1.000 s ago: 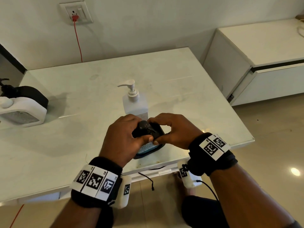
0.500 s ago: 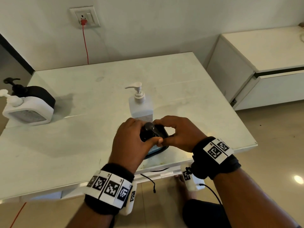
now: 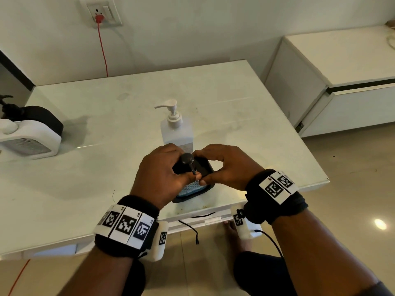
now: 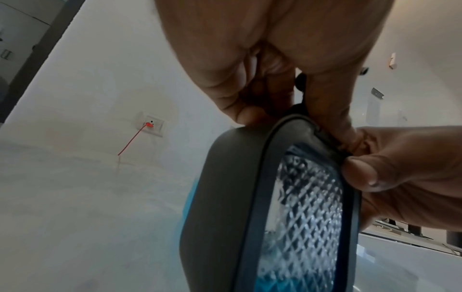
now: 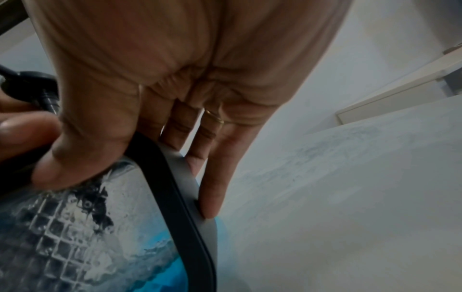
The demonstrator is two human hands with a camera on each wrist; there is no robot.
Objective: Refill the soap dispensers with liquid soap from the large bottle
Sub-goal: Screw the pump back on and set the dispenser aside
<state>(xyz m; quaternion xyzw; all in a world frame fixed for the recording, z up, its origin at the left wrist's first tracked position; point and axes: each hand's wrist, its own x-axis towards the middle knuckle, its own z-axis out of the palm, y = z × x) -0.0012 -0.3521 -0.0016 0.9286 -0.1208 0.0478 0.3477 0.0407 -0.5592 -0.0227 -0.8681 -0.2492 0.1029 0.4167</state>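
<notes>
1. Head view: at the lower centre of the frame, near the front edge of the white table [image 3: 85,189], stands a black soap dispenser [image 3: 193,185] with a clear diamond-patterned window showing blue liquid. The left hand [image 3: 159,178] curls its fingers around the black pump head [image 3: 187,160] at the dispenser's top, thumb on the front. The right hand [image 3: 226,167] grips the dispenser body from the right, thumb on the front and fingers over the back.
2. Just behind the hands, at frame centre, a clear pump bottle [image 3: 176,129] with a white pump stands upright. At the left edge sit a white dispenser [image 3: 30,139] and, behind it, another black dispenser [image 3: 40,116], well apart from the hands. A red cable [image 3: 103,50] hangs from a wall socket [image 3: 100,11] at upper left.
3. Left wrist view: the left hand [image 4: 270,59] fills the top centre, fingers closed on the dispenser's top; the black soap dispenser [image 4: 225,197] fills the lower centre, with the right hand's thumb [image 4: 360,173] pressed to its right rim.
4. Right wrist view: the right hand [image 5: 175,69] clasps the dispenser [image 5: 175,187], thumb on the front window and fingers down the side; the pump head [image 5: 30,85] shows at left.
</notes>
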